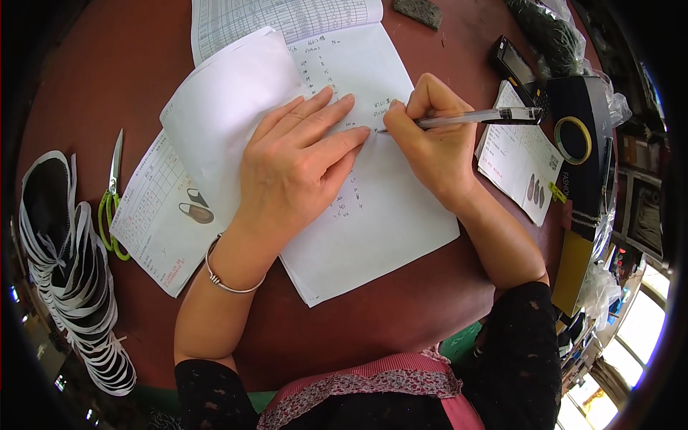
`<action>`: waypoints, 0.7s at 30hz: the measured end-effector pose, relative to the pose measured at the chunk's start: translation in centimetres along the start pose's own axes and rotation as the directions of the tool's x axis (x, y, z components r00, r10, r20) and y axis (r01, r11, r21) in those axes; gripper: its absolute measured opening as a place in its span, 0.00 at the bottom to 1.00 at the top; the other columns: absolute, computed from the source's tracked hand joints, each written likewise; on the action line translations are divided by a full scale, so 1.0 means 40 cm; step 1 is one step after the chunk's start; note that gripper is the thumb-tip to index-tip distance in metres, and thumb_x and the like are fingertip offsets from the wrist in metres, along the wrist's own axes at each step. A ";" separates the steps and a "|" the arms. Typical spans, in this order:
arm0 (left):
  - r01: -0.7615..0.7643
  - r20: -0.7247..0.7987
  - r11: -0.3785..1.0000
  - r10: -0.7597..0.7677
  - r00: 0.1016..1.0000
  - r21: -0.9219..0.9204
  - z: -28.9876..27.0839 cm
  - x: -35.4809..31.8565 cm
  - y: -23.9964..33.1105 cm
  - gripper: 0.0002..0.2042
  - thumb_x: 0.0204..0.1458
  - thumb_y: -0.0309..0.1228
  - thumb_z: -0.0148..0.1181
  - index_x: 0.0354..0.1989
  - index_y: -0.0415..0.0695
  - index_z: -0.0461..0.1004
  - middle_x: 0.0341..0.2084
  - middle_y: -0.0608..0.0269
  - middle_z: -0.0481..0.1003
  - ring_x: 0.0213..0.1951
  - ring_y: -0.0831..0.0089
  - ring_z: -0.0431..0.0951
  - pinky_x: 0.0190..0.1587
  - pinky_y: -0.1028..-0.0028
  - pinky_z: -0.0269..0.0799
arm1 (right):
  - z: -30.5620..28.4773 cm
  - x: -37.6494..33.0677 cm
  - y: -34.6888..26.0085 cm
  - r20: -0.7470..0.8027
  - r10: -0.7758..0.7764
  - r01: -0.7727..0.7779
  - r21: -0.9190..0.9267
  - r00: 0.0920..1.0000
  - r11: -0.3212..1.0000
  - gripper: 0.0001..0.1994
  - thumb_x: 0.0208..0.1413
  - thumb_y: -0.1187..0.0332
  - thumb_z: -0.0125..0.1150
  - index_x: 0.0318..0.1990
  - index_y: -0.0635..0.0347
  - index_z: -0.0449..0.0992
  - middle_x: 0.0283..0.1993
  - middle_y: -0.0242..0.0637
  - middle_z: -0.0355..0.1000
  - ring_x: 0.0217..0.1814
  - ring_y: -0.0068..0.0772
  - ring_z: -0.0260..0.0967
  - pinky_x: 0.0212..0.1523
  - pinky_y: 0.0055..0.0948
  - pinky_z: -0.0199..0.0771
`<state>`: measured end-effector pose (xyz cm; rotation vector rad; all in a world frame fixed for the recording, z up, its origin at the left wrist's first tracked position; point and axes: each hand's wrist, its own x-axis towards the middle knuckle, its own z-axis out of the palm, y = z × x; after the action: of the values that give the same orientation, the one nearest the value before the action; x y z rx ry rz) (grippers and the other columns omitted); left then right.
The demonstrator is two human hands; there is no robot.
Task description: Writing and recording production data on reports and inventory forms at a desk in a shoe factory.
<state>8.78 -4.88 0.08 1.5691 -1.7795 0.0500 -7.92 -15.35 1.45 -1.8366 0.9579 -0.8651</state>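
Observation:
My right hand grips a clear-barrelled pen, its tip touching a white sheet that bears columns of handwriting. Flat on the same paper, just left of the pen tip, rests my left hand with its fingers spread. Its index fingertip lies close to the pen point. Beside and partly under that hand, a loose white page curls over the pad. A printed form with a small shoe picture sticks out below the curled page.
Green-handled scissors and a stack of white-edged black pieces lie at the left. A grey block sits at the far edge. To the right are a black handheld device, printed sheets, a tape roll and a black box.

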 end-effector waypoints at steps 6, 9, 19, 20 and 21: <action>-0.001 0.002 1.000 0.001 1.000 0.005 -0.001 0.000 0.002 0.05 0.50 0.28 0.72 0.35 0.49 0.87 0.47 0.61 0.85 0.54 0.60 0.84 0.58 0.59 0.77 | 0.007 0.001 0.006 -0.028 0.021 -0.020 0.039 0.999 0.999 0.18 0.55 0.79 0.65 0.23 0.58 0.58 0.20 0.23 0.54 0.24 0.14 0.48 0.22 0.25 0.53; 0.003 0.005 1.000 -0.003 1.000 0.005 -0.003 0.001 0.004 0.05 0.50 0.28 0.72 0.35 0.49 0.87 0.47 0.61 0.85 0.54 0.60 0.84 0.58 0.59 0.77 | 0.005 0.001 0.004 -0.022 0.020 -0.019 0.024 1.000 1.000 0.18 0.55 0.79 0.65 0.23 0.58 0.58 0.20 0.23 0.54 0.24 0.14 0.48 0.22 0.25 0.53; 0.000 -0.008 1.000 0.000 1.000 -0.002 -0.001 -0.001 0.001 0.05 0.50 0.29 0.73 0.36 0.50 0.87 0.47 0.62 0.85 0.54 0.61 0.84 0.58 0.59 0.76 | 0.005 0.001 0.000 -0.013 0.021 -0.021 0.034 1.000 0.999 0.18 0.55 0.80 0.64 0.24 0.58 0.57 0.20 0.23 0.54 0.24 0.14 0.48 0.23 0.25 0.53; -0.002 -0.001 1.000 0.002 1.000 0.008 -0.001 -0.002 0.001 0.05 0.50 0.29 0.73 0.36 0.50 0.87 0.47 0.62 0.85 0.54 0.61 0.84 0.58 0.59 0.76 | 0.003 0.000 0.000 -0.017 0.017 -0.017 0.029 1.000 0.999 0.18 0.55 0.80 0.64 0.24 0.58 0.57 0.20 0.23 0.54 0.24 0.14 0.48 0.23 0.25 0.53; -0.003 0.001 1.000 0.003 1.000 0.007 -0.001 -0.002 0.001 0.05 0.50 0.29 0.73 0.36 0.50 0.87 0.47 0.62 0.85 0.54 0.61 0.84 0.58 0.59 0.76 | 0.001 -0.002 0.000 -0.016 0.025 -0.024 0.078 1.000 0.997 0.18 0.55 0.80 0.64 0.23 0.58 0.57 0.20 0.23 0.54 0.24 0.13 0.48 0.23 0.25 0.53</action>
<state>8.75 -4.79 0.09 1.5717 -1.7840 0.0570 -7.92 -15.26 1.43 -1.7506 0.9426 -0.8926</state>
